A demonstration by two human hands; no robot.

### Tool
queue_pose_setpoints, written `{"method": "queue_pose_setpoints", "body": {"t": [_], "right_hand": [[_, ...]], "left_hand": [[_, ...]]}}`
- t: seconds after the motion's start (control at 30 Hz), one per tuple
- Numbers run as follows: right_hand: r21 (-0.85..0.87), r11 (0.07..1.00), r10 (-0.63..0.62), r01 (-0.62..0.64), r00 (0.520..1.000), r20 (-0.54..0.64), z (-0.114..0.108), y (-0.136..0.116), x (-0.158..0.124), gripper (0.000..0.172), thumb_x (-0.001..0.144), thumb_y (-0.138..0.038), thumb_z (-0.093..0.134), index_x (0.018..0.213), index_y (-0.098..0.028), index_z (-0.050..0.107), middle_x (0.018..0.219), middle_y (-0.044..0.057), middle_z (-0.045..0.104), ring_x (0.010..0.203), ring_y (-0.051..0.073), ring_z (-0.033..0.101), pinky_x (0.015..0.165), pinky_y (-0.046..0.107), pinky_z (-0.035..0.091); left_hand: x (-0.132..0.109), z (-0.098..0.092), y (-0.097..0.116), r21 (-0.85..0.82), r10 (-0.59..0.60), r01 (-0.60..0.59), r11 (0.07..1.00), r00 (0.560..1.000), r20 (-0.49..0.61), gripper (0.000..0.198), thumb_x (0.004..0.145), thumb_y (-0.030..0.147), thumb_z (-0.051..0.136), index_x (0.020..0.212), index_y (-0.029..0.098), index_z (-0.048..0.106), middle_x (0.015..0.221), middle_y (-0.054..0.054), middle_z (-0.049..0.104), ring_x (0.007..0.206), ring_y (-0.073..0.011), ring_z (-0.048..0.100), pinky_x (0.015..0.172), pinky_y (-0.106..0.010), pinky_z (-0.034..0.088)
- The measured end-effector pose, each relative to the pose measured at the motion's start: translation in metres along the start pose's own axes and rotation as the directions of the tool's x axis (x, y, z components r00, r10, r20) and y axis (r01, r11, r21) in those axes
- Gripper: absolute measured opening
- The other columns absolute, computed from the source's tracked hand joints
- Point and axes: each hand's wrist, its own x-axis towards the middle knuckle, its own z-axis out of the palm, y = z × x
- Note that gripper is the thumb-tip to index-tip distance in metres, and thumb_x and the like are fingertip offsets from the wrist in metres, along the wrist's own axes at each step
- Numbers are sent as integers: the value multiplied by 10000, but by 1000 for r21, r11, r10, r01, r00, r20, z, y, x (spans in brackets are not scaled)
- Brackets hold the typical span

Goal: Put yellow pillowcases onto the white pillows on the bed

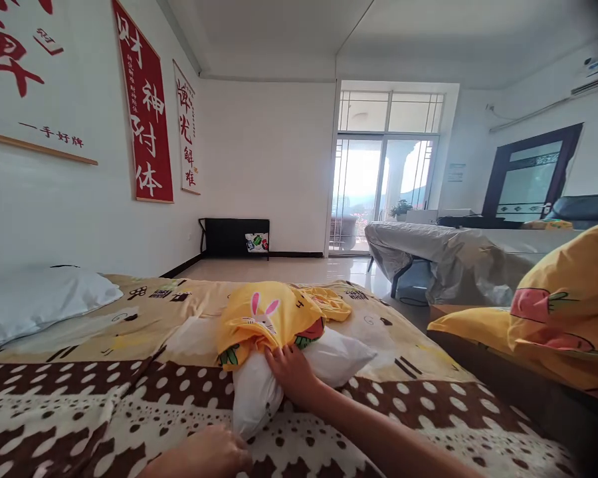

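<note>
A white pillow [256, 392] lies on the patterned bedding, partly inside a yellow pillowcase [279, 309] with a rabbit and carrots on it. The case is bunched over the pillow's far part, while two white corners stick out toward me and to the right. My right hand [292, 372] is closed on the near edge of the pillowcase, its fingers bent over the cloth and against the pillow. Low in the view, my left hand [206, 451] is curled closed at the pillow's near corner; its fingertips are partly hidden.
Brown and cream bedding [129, 398] spreads beneath everything. Another white pillow [40, 302] lies at left. Yellow carrot-print pillows [568, 305] are at right. Beyond stand a plastic-covered table [428, 239] and a black folded item [229, 236] by the wall.
</note>
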Motion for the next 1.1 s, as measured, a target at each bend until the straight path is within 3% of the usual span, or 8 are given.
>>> {"method": "queue_pose_setpoints", "body": {"t": [0.13,0.27,0.43,0.53,0.6,0.77,0.9,1.1], "right_hand": [[85,996,-45,34,991,128,8,-8,-18,563,830,-220,537,1358,-62,420,1034,189,622,888,288,598,743,420,468],[300,949,-164,94,962,217,-40,27,-36,813,734,-419,652,1435,-158,331,1100,127,613,952,284,592,814,389,469],[127,977,151,-174,974,171,-52,72,-58,650,767,-127,526,1403,-177,402,1246,140,578,1125,294,529,932,412,403],[16,969,233,-247,932,277,-37,87,-67,340,820,-91,477,1106,-173,639,1002,114,693,960,252,629,810,348,447],[-26,961,270,-275,916,298,-36,101,-71,267,853,-79,444,943,-174,676,842,93,713,826,231,666,707,316,446],[-170,896,435,-411,888,150,-79,162,-79,314,896,-74,372,1059,-131,633,916,150,709,860,248,670,698,319,406],[-247,832,524,-497,850,56,-116,206,-91,291,908,-111,373,1038,-133,633,894,153,709,838,257,668,699,329,369],[-260,855,458,-449,889,-29,-111,217,-128,198,864,-123,469,876,-180,659,817,91,722,760,213,656,696,312,336]], "left_hand": [[18,-12,-5,69,-104,121,990,971,-213,248,843,226,481,1043,248,626,1095,-61,660,1014,-245,605,901,-356,455],[56,-3,-43,125,-303,422,898,799,-519,603,797,224,528,1382,188,385,1445,-149,400,1312,-311,358,1048,-458,305],[84,28,-83,-68,-553,606,793,667,-500,408,900,414,390,1140,124,545,1151,-167,615,1062,-296,573,841,-393,443],[92,31,-89,-160,-615,627,762,625,-481,481,920,527,302,1022,145,577,1014,-128,667,913,-256,648,672,-314,467],[95,21,-89,-174,-607,614,770,619,-498,442,926,496,317,1004,161,595,968,-105,686,882,-239,661,662,-299,465],[81,-43,-82,-82,-480,562,823,610,-631,321,873,206,393,1124,150,584,1131,-123,648,1070,-240,577,857,-317,433],[51,-93,-71,102,-265,415,904,731,-629,301,853,135,380,988,190,643,1122,-77,653,1104,-238,525,961,-360,363],[22,-70,-37,219,48,73,973,864,-501,293,873,119,353,1010,192,601,1135,-70,650,1061,-223,543,928,-363,381]]}}
